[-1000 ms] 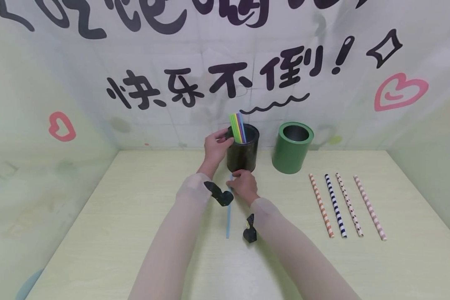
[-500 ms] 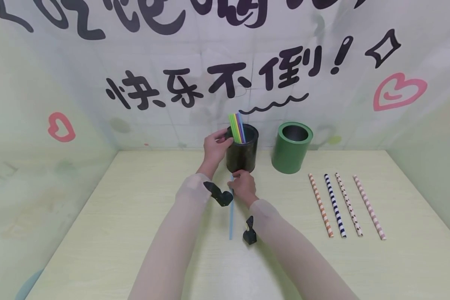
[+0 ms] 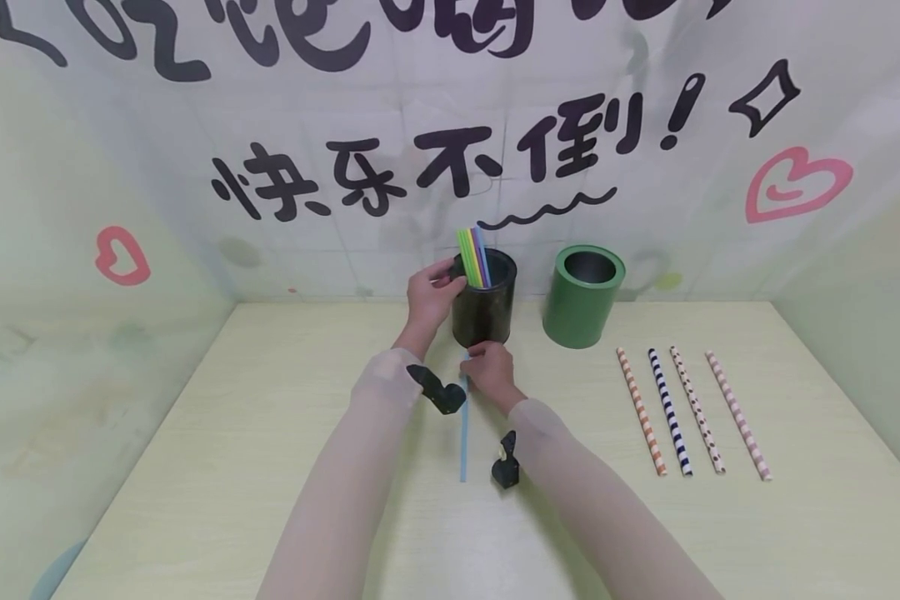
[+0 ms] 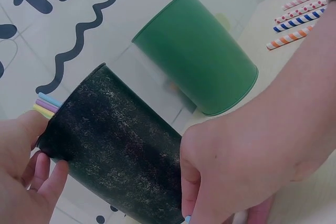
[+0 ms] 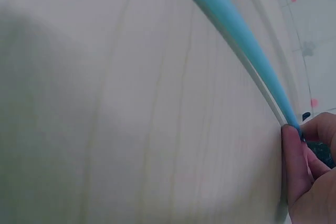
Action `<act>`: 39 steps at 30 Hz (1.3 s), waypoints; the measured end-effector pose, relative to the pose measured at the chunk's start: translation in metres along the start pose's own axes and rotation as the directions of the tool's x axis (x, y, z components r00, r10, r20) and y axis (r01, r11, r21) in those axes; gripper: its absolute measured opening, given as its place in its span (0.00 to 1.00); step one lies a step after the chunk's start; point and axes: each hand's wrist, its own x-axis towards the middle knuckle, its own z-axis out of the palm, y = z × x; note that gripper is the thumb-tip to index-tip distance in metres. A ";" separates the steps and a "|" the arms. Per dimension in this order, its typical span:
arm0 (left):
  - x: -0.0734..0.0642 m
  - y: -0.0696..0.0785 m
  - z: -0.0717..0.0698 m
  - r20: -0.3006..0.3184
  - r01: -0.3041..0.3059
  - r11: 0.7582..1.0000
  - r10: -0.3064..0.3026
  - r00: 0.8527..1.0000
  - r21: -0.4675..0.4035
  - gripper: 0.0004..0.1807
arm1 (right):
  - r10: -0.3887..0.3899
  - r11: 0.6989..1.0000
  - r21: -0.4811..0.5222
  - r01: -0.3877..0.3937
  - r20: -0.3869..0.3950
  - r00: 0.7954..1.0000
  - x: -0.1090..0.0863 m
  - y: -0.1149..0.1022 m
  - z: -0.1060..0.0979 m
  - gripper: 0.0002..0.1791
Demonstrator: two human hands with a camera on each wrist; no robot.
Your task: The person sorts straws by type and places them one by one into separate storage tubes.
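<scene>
A black cup (image 3: 487,315) stands upright at the back of the table, with several thin green, yellow, purple and blue straws (image 3: 473,258) leaning in it. My left hand (image 3: 429,302) grips this cup at its left rim, close to the straws; the left wrist view shows the thumb at the rim and fingertips against the side. In front of the cup, my right hand (image 3: 492,372) pinches a light blue straw (image 3: 463,450) near its far end. The straw's length points back toward me over the table, as the right wrist view (image 5: 247,45) also shows.
To the right of the black cup stands a green cup (image 3: 582,308). Several striped and dotted paper straws (image 3: 671,412) lie in a row on the table's right side. A printed cloth backdrop (image 3: 330,258) rises behind the table.
The light blue straw's near end has swung slightly to the right, and my right hand has shifted a little right with it. My left hand stays at the black cup.
</scene>
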 end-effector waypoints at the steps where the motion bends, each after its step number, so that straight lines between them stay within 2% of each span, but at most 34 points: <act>1: 0.000 0.000 0.000 0.000 -0.004 1.000 0.004 1.000 -0.002 0.21 | 0.002 1.000 0.012 -0.002 0.006 1.000 0.000 0.000 -0.001 0.12; 8: 0.000 0.000 -0.001 0.003 0.000 1.000 0.000 1.000 -0.006 0.21 | 0.028 0.995 0.092 -0.031 0.042 0.999 0.000 0.003 -0.007 0.12; 13: 0.000 -0.002 -0.001 0.008 0.012 1.000 -0.012 1.000 -0.005 0.21 | 0.041 0.984 0.172 -0.048 0.043 0.998 0.000 0.005 -0.010 0.12; 19: 0.000 -0.002 -0.001 0.010 -0.007 1.000 0.007 1.000 -0.007 0.21 | 0.066 0.969 0.236 -0.073 0.036 0.997 -0.001 0.005 -0.017 0.13; 26: 0.000 0.000 0.000 0.005 -0.023 1.000 0.023 1.000 -0.012 0.20 | 0.032 0.965 0.262 -0.031 -0.001 0.999 0.000 -0.004 -0.031 0.14; 33: -0.001 0.000 0.000 0.001 -0.017 1.000 0.017 1.000 0.000 0.20 | -0.015 0.950 0.312 0.005 0.030 0.999 -0.002 -0.021 -0.050 0.16; 39: -0.002 0.001 0.000 -0.001 -0.024 1.000 0.024 1.000 -0.008 0.21 | -0.072 0.938 0.342 0.060 0.024 0.997 -0.004 -0.038 -0.068 0.17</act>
